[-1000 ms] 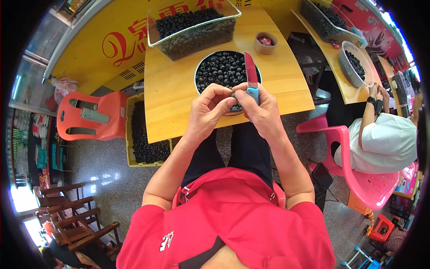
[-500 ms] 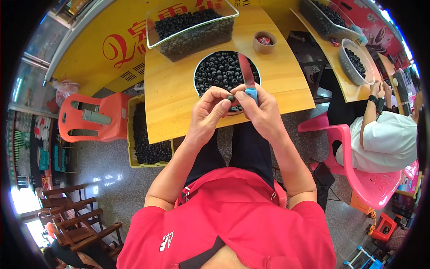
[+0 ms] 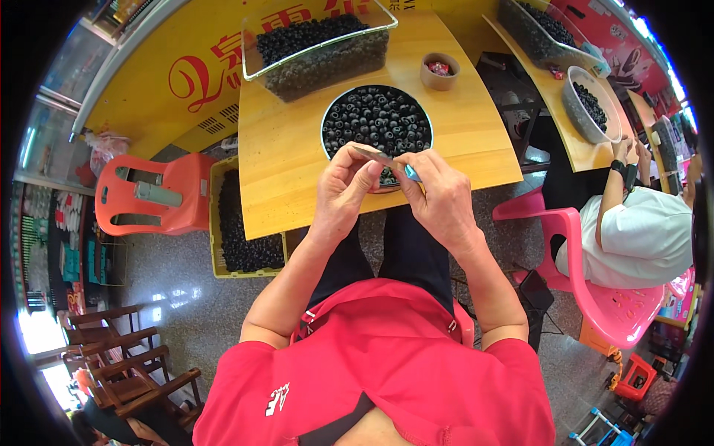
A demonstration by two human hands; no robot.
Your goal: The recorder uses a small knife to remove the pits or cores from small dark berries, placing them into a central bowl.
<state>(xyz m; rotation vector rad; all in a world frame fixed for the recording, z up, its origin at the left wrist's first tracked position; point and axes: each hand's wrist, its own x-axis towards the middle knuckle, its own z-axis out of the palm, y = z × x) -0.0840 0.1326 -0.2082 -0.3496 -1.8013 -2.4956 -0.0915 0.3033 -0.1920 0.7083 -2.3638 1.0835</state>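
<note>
Head view: I see my left hand (image 3: pixel 343 186) curled shut, pinching something small and hidden at the fingertips, over the round metal bowl (image 3: pixel 327 123) of glossy dark fruits, probably so scraps drop in. My right hand (image 3: pixel 440 195) is closed on a blue-handled knife (image 3: pixel 387 160), its flat blade meeting the left fingertips. The smooth yellow wooden table (image 3: pixel 290 178) bears a clear bin (image 3: pixel 327 63) of the same fruits.

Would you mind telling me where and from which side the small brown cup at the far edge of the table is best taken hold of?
Probably by its rim and outer wall, from above. The small brown cup stands upright with its mouth open upward and something red inside. Bare table lies to its right; the round bowl of dark fruit sits close on the near side, so fingers should straddle it left and right.
</note>
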